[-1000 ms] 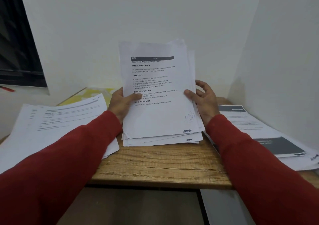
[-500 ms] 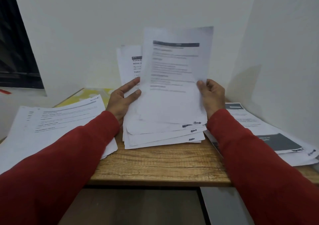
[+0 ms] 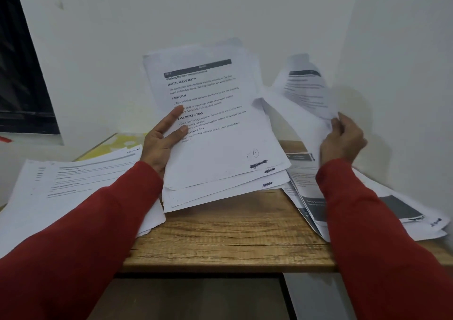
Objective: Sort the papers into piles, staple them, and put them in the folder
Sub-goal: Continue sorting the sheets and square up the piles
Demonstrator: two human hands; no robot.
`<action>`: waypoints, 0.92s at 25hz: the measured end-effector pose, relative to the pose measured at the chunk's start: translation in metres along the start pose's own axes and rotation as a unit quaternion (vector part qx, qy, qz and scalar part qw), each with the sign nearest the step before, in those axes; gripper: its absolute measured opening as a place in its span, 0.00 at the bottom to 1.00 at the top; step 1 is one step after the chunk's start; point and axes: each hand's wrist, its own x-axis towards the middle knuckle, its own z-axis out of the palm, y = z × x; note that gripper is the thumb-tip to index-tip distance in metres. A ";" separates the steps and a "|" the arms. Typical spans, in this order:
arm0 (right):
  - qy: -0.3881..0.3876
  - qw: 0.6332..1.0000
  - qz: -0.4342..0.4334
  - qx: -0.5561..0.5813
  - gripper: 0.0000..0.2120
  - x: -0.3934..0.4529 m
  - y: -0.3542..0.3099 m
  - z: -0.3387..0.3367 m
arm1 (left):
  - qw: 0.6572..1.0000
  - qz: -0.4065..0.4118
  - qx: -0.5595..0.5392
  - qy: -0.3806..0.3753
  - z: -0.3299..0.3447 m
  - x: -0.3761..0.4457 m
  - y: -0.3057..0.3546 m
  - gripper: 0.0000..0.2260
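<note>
My left hand (image 3: 161, 135) holds a stack of printed papers (image 3: 220, 128) tilted up over the middle of the wooden table (image 3: 228, 236), thumb and a finger lying across the top sheet. My right hand (image 3: 343, 138) pinches a single printed sheet (image 3: 304, 91) by its lower edge, held off to the right above the right pile (image 3: 397, 209). That sheet is curled and blurred. A left pile of papers (image 3: 73, 187) lies flat on the table's left side. A yellow folder (image 3: 110, 145) shows partly behind the left pile.
White walls close in behind and on the right, forming a corner. A dark window frame (image 3: 22, 74) is at the far left. The table's front edge runs across the lower middle, with a dark gap beneath it.
My right hand has pulled the top sheet off the stack and carried it rightward over the right pile. A new sheet about a washing machine now tops the stack in my left hand.
</note>
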 end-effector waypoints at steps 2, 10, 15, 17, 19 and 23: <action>-0.021 0.999 -0.029 0.003 0.13 -0.008 -0.008 0.004 | 1.000 0.003 -0.013 0.004 -0.002 0.002 0.003 0.23; -0.040 0.999 -0.011 -0.015 0.13 -0.008 -0.005 0.002 | 0.999 0.006 -0.045 0.025 -0.006 0.006 0.011 0.23; -0.069 0.997 -0.015 -0.033 0.12 -0.013 -0.008 -0.002 | 0.996 0.008 -0.076 0.048 -0.015 0.011 0.014 0.24; -0.107 0.994 0.009 -0.027 0.12 -0.020 -0.015 0.004 | 0.997 0.007 -0.061 0.049 -0.013 0.011 0.013 0.23; -0.212 0.972 0.081 0.068 0.11 -0.035 -0.032 0.012 | 0.998 -0.004 -0.042 0.048 -0.011 0.012 0.008 0.22; -0.428 0.848 0.201 0.241 0.10 -0.072 -0.064 0.022 | 0.995 -0.003 0.096 0.025 -0.013 0.013 -0.008 0.23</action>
